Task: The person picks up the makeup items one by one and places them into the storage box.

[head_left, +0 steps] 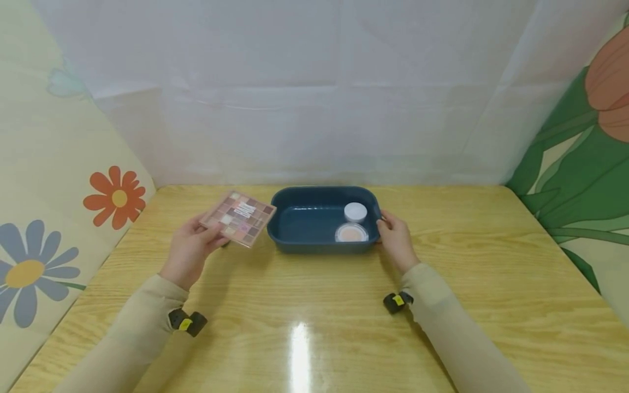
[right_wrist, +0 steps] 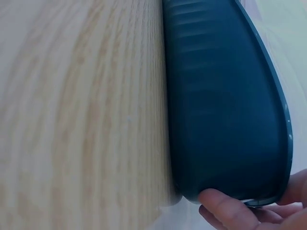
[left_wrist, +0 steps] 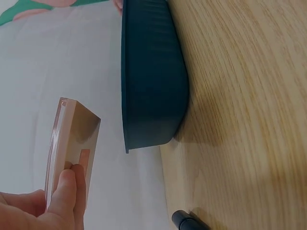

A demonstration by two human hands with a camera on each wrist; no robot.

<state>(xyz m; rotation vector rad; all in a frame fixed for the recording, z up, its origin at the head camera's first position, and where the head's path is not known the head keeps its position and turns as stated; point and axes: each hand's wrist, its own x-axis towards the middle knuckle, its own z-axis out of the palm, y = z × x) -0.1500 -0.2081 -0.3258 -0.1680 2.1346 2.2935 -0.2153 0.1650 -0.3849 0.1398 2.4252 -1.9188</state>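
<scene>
My left hand (head_left: 189, 248) pinches an eyeshadow palette (head_left: 239, 217) with a clear lid over many brown and pink pans. It is tilted above the table, left of a dark teal plastic bin (head_left: 307, 248). In the left wrist view, fingers lie against the back of the palette (left_wrist: 79, 139). My right hand (head_left: 397, 240) grips the bin's right end, thumb at the rim and fingers outside. Inside the bin, at its right, are a round white-lidded jar (head_left: 355, 212) and a round compact (head_left: 351, 233) with a clear lid and beige centre.
A small black cylinder (left_wrist: 186, 220) lies on the wood-grain table (head_left: 344, 305) beneath the left hand, mostly hidden in the head view. A white cloth (head_left: 304, 98) hangs behind the table, with flower-printed panels (head_left: 39, 164) at both sides.
</scene>
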